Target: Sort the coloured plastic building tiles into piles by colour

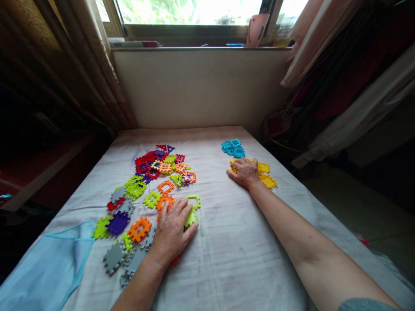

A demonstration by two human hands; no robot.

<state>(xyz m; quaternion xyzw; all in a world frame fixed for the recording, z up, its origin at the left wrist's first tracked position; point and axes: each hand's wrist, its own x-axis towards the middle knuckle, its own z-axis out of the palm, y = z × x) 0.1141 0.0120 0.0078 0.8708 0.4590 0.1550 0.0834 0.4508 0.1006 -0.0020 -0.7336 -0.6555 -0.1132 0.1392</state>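
Observation:
My left hand [173,226] lies with its fingers stretched over the mixed pile of notched plastic building tiles. Under and beside its fingers are an orange tile [165,202] and lime green tiles [191,217]. Grey tiles [136,258] reach partly beneath the wrist. Further right, my right hand [244,172] rests, fingers spread, on a cluster of yellow tiles [267,180], covering part of it. Just beyond that hand sits a small heap of blue tiles [233,148]. Red tiles [145,163] and a purple tile [118,223] lie among the mixed pile on the left.
A pale sheet [227,259] covers the flat surface. A light blue cloth bag [55,268] lies at the front left. Behind stands a low wall [201,86] under a window, with a pink cup [257,30] on the sill. Curtains [87,56] hang at the left, clothes at the right.

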